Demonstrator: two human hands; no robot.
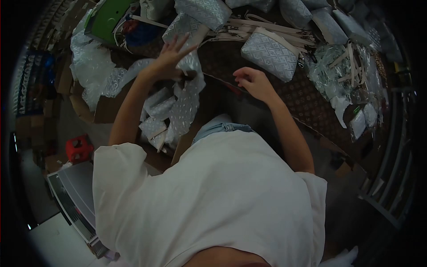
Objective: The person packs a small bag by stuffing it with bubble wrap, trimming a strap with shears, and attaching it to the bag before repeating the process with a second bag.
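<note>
My left hand (168, 61) is raised over the table's near edge with its fingers spread. It holds nothing that I can see. Bubble wrap (184, 109) hangs just beside and below it, over a box of small grey patterned pouches (155, 129). Beyond its fingertips lies a grey-and-white patterned bag (204, 13). My right hand (256, 83) hovers by the table edge, fingers loosely curled and the thumb apart, with nothing visible in it. Nearest to it on the table is a patterned pouch (271, 53) with a pale top edge.
Pale straps (249, 29) with metal clips lie across the brown patterned table (307, 100). Crumpled clear plastic (327, 71) and more straps are heaped at the right. At the left are a green box (106, 20), more bubble wrap (91, 62) and a red container (79, 149) below.
</note>
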